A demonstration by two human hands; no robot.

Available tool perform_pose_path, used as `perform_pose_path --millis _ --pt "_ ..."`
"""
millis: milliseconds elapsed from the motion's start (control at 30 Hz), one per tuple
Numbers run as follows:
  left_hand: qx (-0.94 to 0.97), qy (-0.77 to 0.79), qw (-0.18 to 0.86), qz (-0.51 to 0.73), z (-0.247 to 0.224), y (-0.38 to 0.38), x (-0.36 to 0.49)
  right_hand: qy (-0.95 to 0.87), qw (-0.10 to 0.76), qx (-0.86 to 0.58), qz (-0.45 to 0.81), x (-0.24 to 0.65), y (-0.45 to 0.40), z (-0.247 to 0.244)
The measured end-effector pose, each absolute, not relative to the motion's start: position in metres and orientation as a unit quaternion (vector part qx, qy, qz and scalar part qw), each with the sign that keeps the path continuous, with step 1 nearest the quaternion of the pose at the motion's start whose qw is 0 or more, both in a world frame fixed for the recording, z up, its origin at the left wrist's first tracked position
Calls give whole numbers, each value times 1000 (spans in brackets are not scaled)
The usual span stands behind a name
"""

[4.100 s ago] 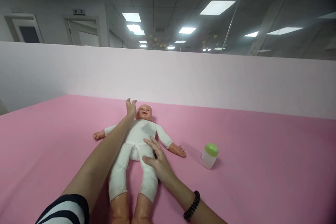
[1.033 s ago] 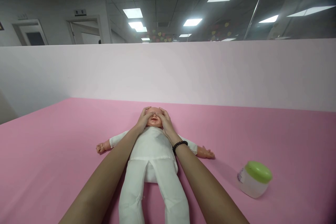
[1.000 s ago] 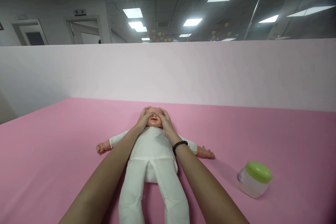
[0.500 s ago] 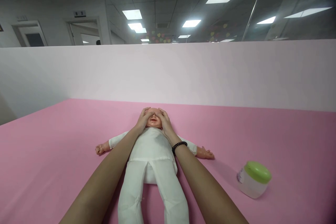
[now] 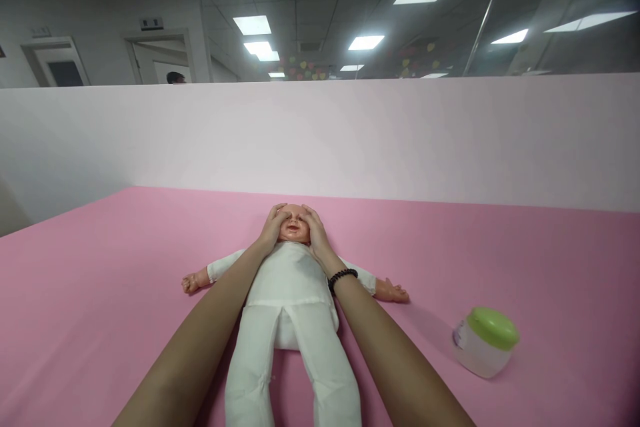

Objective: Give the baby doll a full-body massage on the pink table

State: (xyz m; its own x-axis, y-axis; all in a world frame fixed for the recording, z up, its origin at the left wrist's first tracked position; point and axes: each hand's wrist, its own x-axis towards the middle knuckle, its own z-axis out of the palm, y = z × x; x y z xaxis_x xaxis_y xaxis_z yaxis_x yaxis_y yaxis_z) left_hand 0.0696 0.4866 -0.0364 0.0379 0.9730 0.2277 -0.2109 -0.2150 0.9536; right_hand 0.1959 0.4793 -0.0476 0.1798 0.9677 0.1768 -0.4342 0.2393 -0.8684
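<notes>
No writing can be read: the label (image 5: 459,334) on the jar (image 5: 486,342), well right of the right hand's fingers (image 5: 309,219), and the sign (image 5: 151,23) far beyond them are both too small to make out.

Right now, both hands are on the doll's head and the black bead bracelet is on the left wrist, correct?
No: the black bead bracelet is on the right wrist, not the left, in the head view. The left hand and right hand are on the doll's head, as you said.
</notes>
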Motion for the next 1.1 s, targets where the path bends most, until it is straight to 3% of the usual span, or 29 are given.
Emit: perform_pose_path --millis 1100 --pt "517 368 502 588 -38 490 70 -409 669 -358 507 197 484 -51"
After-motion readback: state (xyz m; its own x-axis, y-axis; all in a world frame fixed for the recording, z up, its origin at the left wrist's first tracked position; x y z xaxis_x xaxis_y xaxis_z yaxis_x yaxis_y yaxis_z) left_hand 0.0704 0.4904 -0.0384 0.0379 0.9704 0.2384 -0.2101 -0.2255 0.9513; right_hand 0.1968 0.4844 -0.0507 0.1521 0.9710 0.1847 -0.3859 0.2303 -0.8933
